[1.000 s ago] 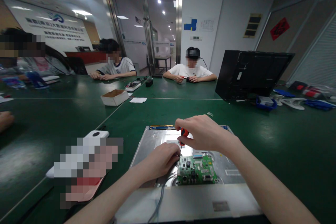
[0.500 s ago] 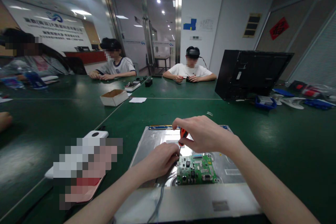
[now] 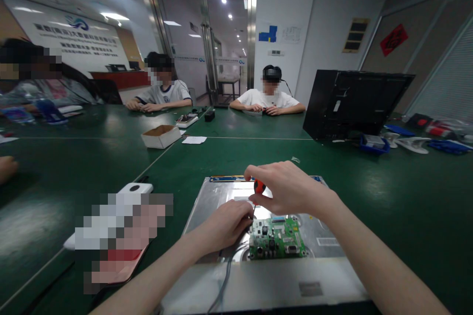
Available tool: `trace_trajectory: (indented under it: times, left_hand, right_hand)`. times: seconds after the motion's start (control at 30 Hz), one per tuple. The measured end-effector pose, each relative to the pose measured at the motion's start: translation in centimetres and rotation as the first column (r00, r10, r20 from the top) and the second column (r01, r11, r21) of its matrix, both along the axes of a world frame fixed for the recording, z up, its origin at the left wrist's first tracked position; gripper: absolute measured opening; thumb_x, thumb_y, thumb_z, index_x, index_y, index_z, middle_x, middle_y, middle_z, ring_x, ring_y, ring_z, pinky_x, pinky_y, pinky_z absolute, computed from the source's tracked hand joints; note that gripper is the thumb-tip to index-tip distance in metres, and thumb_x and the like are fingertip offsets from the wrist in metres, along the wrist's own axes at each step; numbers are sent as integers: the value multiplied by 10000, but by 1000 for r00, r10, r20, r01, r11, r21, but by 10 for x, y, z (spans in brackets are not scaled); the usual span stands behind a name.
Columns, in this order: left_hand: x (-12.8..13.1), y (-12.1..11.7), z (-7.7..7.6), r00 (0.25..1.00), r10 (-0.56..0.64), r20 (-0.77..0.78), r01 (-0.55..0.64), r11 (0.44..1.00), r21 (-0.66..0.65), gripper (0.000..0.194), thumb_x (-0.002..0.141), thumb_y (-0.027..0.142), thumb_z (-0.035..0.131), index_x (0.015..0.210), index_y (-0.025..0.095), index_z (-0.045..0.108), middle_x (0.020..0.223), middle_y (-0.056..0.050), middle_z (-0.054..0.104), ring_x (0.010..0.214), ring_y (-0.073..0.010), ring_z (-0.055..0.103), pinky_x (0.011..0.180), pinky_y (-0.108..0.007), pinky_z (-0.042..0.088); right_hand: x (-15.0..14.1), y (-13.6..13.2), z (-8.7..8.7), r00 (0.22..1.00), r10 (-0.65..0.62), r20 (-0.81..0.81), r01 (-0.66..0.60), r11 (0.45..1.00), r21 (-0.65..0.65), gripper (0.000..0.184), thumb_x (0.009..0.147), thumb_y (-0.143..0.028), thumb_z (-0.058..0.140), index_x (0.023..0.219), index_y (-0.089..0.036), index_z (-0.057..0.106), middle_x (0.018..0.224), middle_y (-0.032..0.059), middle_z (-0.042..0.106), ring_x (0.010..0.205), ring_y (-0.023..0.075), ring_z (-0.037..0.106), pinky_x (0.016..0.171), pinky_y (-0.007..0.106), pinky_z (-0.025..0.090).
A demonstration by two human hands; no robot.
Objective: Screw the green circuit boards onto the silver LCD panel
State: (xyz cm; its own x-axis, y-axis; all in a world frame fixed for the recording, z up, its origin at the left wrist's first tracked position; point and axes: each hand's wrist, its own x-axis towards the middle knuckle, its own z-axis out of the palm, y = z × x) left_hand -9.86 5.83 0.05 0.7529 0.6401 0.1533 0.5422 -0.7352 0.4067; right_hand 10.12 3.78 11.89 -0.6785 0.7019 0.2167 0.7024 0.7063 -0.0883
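My right hand (image 3: 286, 187) grips the red-and-black handle of a screwdriver (image 3: 259, 186), its thin shaft pointing down. The shaft ends at the upper left corner of a green circuit board (image 3: 279, 238), where the exact tip is hidden. Beside that corner is my left hand (image 3: 232, 219), closed, with fingers curled next to the shaft; what they pinch, if anything, cannot be seen. Under the board lies a flat metal display panel (image 3: 207, 202) with a blue strip along its far edge. Dark cables (image 3: 226, 280) run from near my left hand toward me.
A white power strip-like object (image 3: 127, 189), partly blurred out, lies left on the green table (image 3: 388, 236). Farther off are an open cardboard box (image 3: 161, 138), white paper (image 3: 194, 140), a black monitor (image 3: 354, 103) and a blue tray (image 3: 374, 145). Several co-workers sit around the table.
The screwdriver handle has turned and shifted slightly between my right fingers. My left hand stays in place. Across the table, a co-worker's hands have moved a little.
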Motion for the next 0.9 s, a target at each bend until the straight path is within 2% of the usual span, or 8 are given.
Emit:
trace_trajectory:
  times: [0.13,0.37,0.7,0.83,0.9]
  left_hand:
    - [0,0,-2,1000,-12,14,12,1000,8,126,905,114,465,908,174,575,878,-50,651,761,-198,578,684,-311,434]
    - [0,0,-1,1000,5,7,-5,1000,19,127,911,129,465,840,178,558,838,-40,633,732,-189,566,661,-297,426]
    - [-3,-3,8,1000,-18,14,18,1000,7,85,899,162,481,882,181,563,834,-44,636,735,-195,568,665,-296,427]
    - [-4,-1,8,999,12,52,-14,999,40,140,927,150,439,918,185,574,882,-57,642,788,-206,580,719,-324,459]
    - [-5,2,4,996,19,87,-26,997,72,177,930,129,429,980,184,590,971,-77,654,881,-226,595,792,-362,480]
  right_hand:
    - [-1,-1,0,1000,1,-13,-1,1000,5,221,871,-225,581,1085,-199,536,902,20,709,657,138,577,537,268,255]
    - [-3,2,-4,998,-57,0,57,997,54,180,899,-318,613,1031,-206,563,837,14,724,645,153,603,522,271,219]
    - [4,0,7,995,-95,-24,96,993,62,172,904,-306,631,1031,-212,565,835,16,719,684,163,622,552,265,251]
    - [10,1,9,993,-116,-31,118,988,94,193,900,-319,641,1037,-211,557,821,17,710,685,168,626,555,263,246]
    - [13,2,10,992,-122,-39,126,986,114,190,901,-319,639,1033,-211,555,818,15,707,679,167,625,553,261,245]
